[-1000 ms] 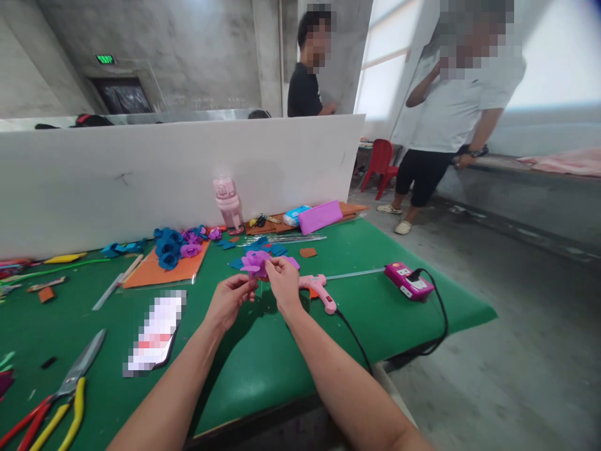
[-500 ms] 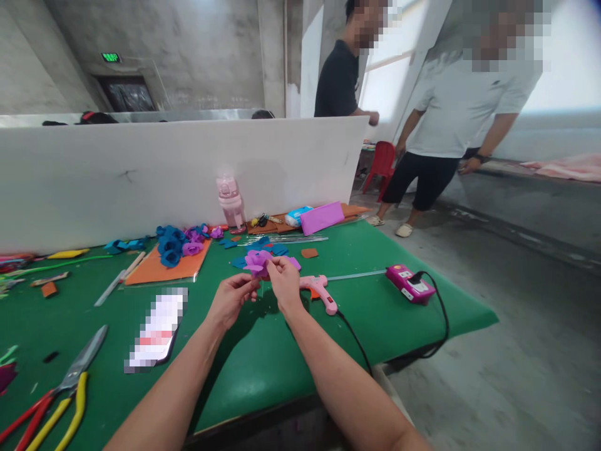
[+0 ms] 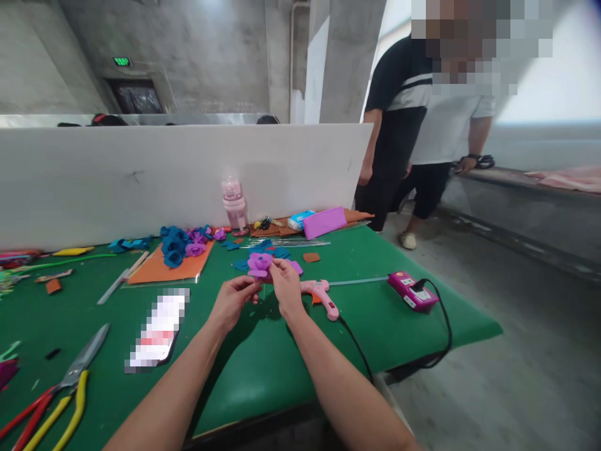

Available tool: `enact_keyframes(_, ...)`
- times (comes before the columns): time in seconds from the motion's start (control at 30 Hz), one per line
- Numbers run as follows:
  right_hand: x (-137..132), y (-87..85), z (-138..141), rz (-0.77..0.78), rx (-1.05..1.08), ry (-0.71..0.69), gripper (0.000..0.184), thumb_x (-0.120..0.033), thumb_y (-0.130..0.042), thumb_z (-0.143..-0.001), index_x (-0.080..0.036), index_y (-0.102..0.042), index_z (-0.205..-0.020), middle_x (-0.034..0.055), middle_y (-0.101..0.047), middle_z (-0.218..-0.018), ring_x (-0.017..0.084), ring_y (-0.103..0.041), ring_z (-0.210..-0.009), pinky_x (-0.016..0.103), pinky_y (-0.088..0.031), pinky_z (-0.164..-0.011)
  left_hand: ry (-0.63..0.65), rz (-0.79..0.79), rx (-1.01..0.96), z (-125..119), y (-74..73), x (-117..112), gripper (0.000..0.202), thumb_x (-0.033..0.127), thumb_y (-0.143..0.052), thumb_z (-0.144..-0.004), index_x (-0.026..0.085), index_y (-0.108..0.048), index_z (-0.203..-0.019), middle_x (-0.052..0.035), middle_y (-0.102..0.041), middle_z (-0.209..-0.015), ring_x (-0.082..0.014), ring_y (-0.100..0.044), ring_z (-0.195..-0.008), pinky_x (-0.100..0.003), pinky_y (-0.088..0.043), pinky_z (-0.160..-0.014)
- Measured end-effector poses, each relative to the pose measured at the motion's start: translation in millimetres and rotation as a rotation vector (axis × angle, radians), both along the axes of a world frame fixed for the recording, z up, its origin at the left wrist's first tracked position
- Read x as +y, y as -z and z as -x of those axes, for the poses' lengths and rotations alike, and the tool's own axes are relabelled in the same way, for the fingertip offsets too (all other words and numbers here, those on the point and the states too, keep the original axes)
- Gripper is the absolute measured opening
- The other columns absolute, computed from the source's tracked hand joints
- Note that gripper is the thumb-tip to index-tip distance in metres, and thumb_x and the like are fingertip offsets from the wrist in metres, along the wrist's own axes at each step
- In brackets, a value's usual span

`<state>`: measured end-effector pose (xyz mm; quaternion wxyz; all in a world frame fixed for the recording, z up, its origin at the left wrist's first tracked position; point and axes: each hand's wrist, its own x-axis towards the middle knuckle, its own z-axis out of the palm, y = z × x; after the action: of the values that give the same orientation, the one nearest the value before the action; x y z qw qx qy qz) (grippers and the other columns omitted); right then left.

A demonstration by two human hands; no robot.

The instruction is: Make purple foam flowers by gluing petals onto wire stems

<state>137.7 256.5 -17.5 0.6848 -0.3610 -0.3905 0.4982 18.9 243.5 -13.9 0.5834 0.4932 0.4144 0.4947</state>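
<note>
A purple craft flower [image 3: 260, 262] is held up over the green table between my two hands. The thumb and forefinger of my right hand [image 3: 287, 289] pinch the flower's right side. My left hand [image 3: 235, 302] is closed, its fingertips pinched at the flower's lower edge; the exact grip is too small to make out. Just right of my right hand lies a pink hot glue gun [image 3: 323, 297], a long glue stick [image 3: 359, 282] reaching out of its back. Blue petal pieces [image 3: 280, 252] and a purple piece [image 3: 295, 267] lie behind the flower.
Blue flowers [image 3: 173, 244] and purple ones rest on an orange sheet [image 3: 162, 273]. Scissors [image 3: 77, 376] and a phone [image 3: 158, 329] lie left. A purple power strip [image 3: 412, 292] sits right, its cable over the edge. A pink bottle [image 3: 233, 203] stands by the white partition [image 3: 291, 166].
My hands stay on the flower, whose lower front petal now sticks out flatter. The view has shifted slightly. Behind the partition, the person in black has moved right, in front of the person in white.
</note>
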Motion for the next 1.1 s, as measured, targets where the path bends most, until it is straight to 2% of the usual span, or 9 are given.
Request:
enact_keyframes(0.3,-5,-4.2,-2,-0.011,0.005,-0.047,0.014,-0.032,-0.057,-0.071,-0.019,-0.060,-0.067,-0.0031,-0.060,-0.064,0.012,-0.052,-0.062,0.024,-0.040,-0.062,-0.074,-0.111,0.128,0,5.7,2,0.020,0.030,-0.071,-0.063,0.013,-0.071,-0.074,-0.0007,-0.061,-0.055,-0.0116,-0.054,-0.051,-0.024,-0.044,-0.055)
enact_keyframes(0.57,-5,0.2,-3,0.028,0.068,-0.100,0.016,-0.033,-0.060,-0.069,-0.019,-0.066,-0.075,-0.0008,-0.064,-0.072,0.015,-0.056,-0.069,0.026,-0.043,-0.068,-0.093,-0.168,0.159,-1,12.9,6,0.017,0.031,-0.067,-0.065,0.015,-0.069,-0.070,0.0006,-0.061,-0.054,-0.0121,-0.054,-0.050,-0.023,-0.045,-0.054)
enact_keyframes(0.83,0,11.3,-2,0.078,0.135,-0.096,0.018,-0.028,-0.060,-0.064,-0.019,-0.068,-0.078,0.0016,-0.068,-0.083,0.017,-0.060,-0.077,0.030,-0.045,-0.075,-0.139,-0.166,0.166,-2,10.3,5,0.015,0.029,-0.064,-0.065,0.014,-0.068,-0.068,0.0000,-0.062,-0.052,-0.0124,-0.055,-0.050,-0.023,-0.044,-0.054)
enact_keyframes(1.1,-3,6.1,0,0.033,0.080,-0.136,0.023,-0.023,-0.059,-0.062,-0.019,-0.069,-0.081,0.0011,-0.069,-0.080,0.016,-0.060,-0.074,0.029,-0.045,-0.077,-0.136,-0.168,0.179,0,11.6,6,0.016,0.030,-0.064,-0.066,0.015,-0.069,-0.068,0.0002,-0.061,-0.051,-0.0124,-0.055,-0.049,-0.022,-0.044,-0.053)
